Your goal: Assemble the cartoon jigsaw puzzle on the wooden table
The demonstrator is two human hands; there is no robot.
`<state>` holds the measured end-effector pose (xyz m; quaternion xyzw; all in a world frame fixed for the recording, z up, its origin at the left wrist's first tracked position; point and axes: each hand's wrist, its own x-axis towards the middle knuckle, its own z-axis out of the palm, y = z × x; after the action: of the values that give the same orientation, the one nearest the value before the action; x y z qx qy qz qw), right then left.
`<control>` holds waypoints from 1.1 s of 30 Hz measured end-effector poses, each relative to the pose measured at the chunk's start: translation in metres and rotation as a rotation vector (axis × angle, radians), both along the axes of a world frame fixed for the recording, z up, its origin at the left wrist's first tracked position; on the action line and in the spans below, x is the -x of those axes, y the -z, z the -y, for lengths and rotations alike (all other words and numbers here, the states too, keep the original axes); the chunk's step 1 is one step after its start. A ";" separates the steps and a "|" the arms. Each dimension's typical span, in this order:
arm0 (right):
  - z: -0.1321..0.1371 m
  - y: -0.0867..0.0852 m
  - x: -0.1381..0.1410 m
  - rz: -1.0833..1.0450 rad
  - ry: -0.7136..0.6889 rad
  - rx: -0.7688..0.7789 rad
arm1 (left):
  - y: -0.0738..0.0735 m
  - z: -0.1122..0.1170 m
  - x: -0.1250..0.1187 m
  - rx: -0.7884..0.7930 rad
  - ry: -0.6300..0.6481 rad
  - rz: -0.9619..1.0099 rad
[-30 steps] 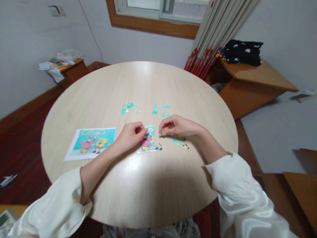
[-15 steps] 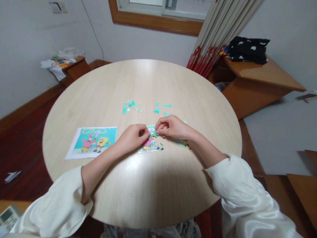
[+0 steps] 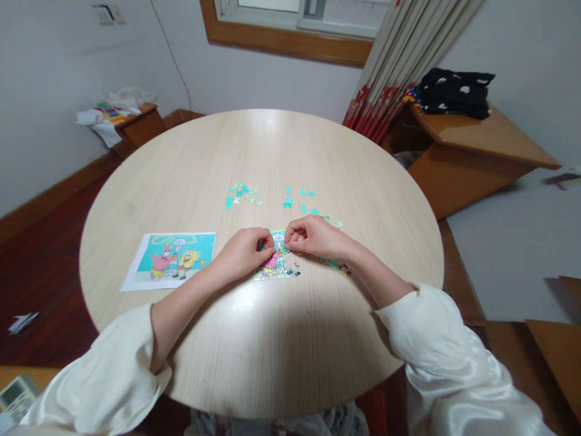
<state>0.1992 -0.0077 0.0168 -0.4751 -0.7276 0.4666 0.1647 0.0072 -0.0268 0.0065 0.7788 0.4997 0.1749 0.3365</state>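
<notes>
A partly assembled cartoon jigsaw (image 3: 275, 266) lies on the round wooden table (image 3: 254, 157) in front of me. My left hand (image 3: 242, 251) rests on its left edge with the fingers curled in a pinch. My right hand (image 3: 313, 236) pinches a small puzzle piece over the jigsaw's top edge, its fingertips almost touching those of the left. Loose teal pieces (image 3: 240, 195) lie scattered beyond the hands, with more teal pieces (image 3: 299, 200) further right. A few coloured pieces (image 3: 338, 265) show under my right wrist.
A printed reference picture (image 3: 175, 259) of the same cartoon lies left of the jigsaw. A low wooden stand with papers (image 3: 122, 115) is at the far left, a wooden bench with dark folded cloth (image 3: 454, 94) at the right, and curtains (image 3: 399, 60) hang behind.
My right hand has moved left from the loose coloured pieces to the jigsaw's top edge, meeting the left hand. The left hand has barely shifted.
</notes>
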 end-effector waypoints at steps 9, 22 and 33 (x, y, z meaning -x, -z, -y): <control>-0.007 -0.003 -0.013 -0.047 0.033 0.030 | 0.001 0.000 0.000 -0.019 0.011 -0.014; -0.036 -0.009 -0.109 0.252 0.088 -0.036 | 0.001 0.002 0.000 -0.066 -0.026 0.039; -0.035 -0.009 -0.107 0.270 0.106 -0.079 | 0.001 0.002 -0.001 -0.078 -0.044 0.030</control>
<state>0.3064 0.0277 0.0254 -0.5645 -0.7347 0.3602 0.1085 0.0081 -0.0289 0.0057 0.7773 0.5044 0.2131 0.3096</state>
